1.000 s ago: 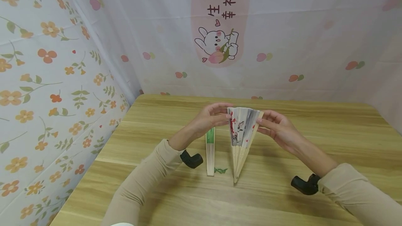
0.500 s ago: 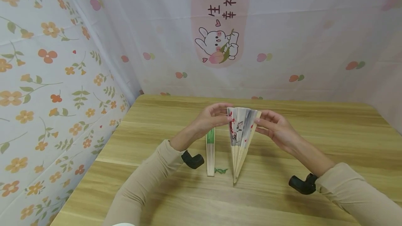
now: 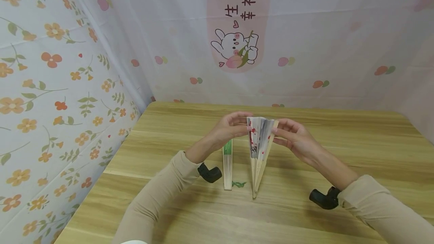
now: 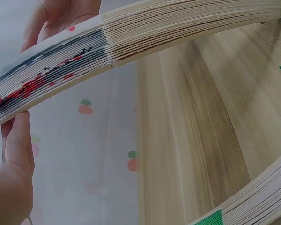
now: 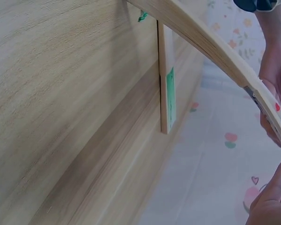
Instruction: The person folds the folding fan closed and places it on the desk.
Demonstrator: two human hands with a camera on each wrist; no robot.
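Observation:
Between the two hands stands a partly spread folding fan (image 3: 260,138), its white and grey leaf painted with red blossoms and its pale ribs narrowing to a pivot low over the table. My left hand (image 3: 229,128) pinches the top of its left edge, thumb in front and fingers behind. On the opposite edge, my right hand (image 3: 294,138) holds the outer rib between thumb and fingers. In the left wrist view the pleats of the fan (image 4: 145,42) lie close together. A second folding fan (image 3: 228,168), green and folded up, lies on the table left of it, partly behind the left wrist.
A green tassel cord (image 3: 239,184) lies beside the green fan. Black camera mounts (image 3: 209,173) stick out below both wrists. The wooden table (image 3: 169,214) ends at a printed cloth backdrop (image 3: 298,48), with a floral cloth (image 3: 51,104) along the left.
The right hand has moved left toward the left hand, and the blossom fan has narrowed. The left hand has shifted only slightly right. The green fan stays where it was.

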